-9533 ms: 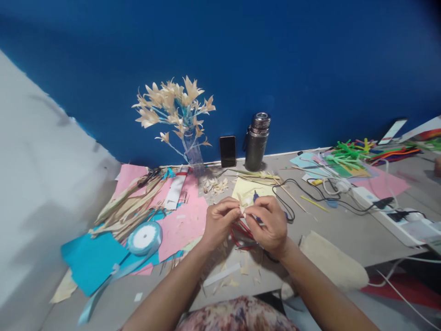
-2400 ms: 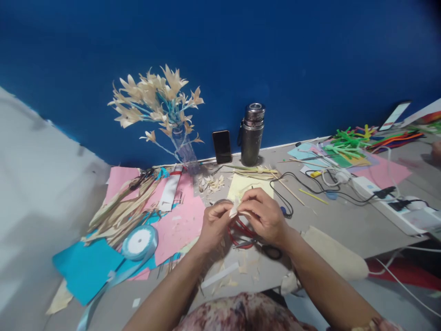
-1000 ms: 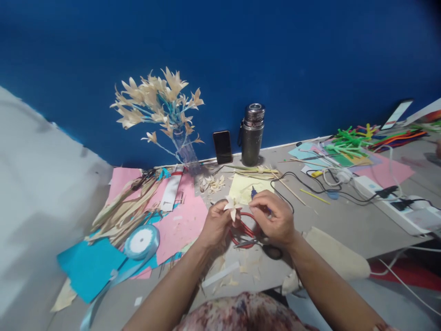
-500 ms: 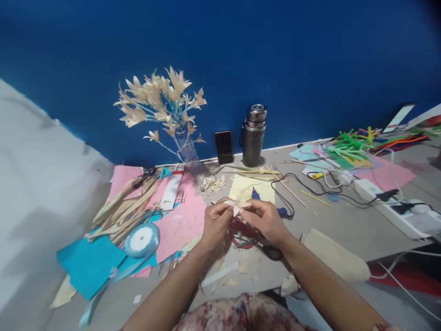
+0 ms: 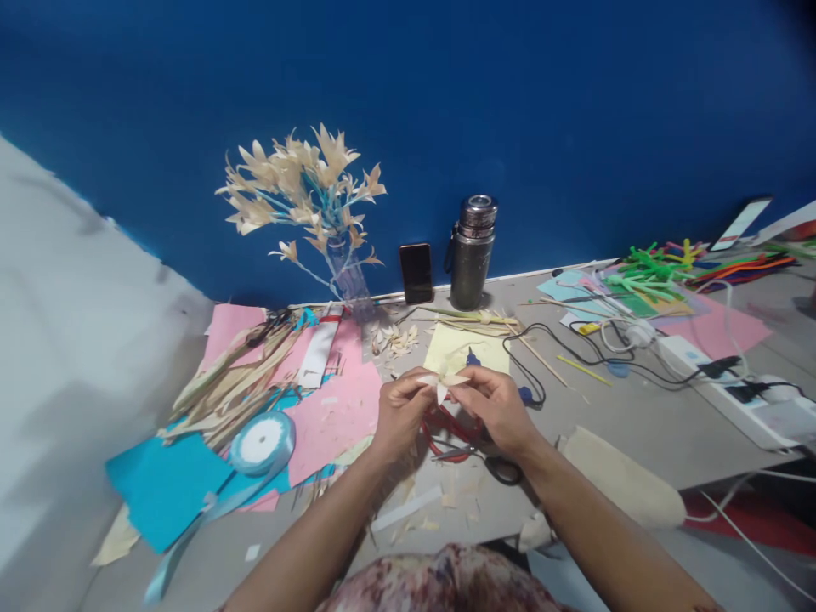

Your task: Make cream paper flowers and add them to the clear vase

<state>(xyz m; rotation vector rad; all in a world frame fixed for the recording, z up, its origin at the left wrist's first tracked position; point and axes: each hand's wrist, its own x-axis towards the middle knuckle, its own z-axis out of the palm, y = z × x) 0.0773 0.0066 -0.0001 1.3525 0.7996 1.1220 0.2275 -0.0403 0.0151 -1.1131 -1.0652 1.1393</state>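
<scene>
Between my two hands is a small cream flower (image 5: pixel 441 385) with pointed petals, like dried husk. My left hand (image 5: pixel 403 412) pinches it from the left, fingers closed. From the right, my right hand (image 5: pixel 495 406) has its thumb and fingers closed at the petals. Below the hands lie scissors (image 5: pixel 502 470) with dark handles, beside a red looped thing (image 5: pixel 439 442) partly hidden by the hands. Behind them, a blue glue gun (image 5: pixel 473 357) rests on a pale yellow sheet (image 5: pixel 439 344), its body partly covered by my right hand.
A vase (image 5: pixel 349 280) of cream flowers, a phone (image 5: pixel 416 274) and a steel flask (image 5: pixel 473 255) stand along the blue wall. Dried husk strips (image 5: pixel 229 382) and a ribbon roll (image 5: pixel 261 444) lie left. A power strip (image 5: pixel 720 387), cables and green pipe cleaners (image 5: pixel 656 268) are right.
The flower has turned slightly in my fingers, its petals now spread more openly. My right fingers have shifted a little away from its middle. The view has moved very slightly.
</scene>
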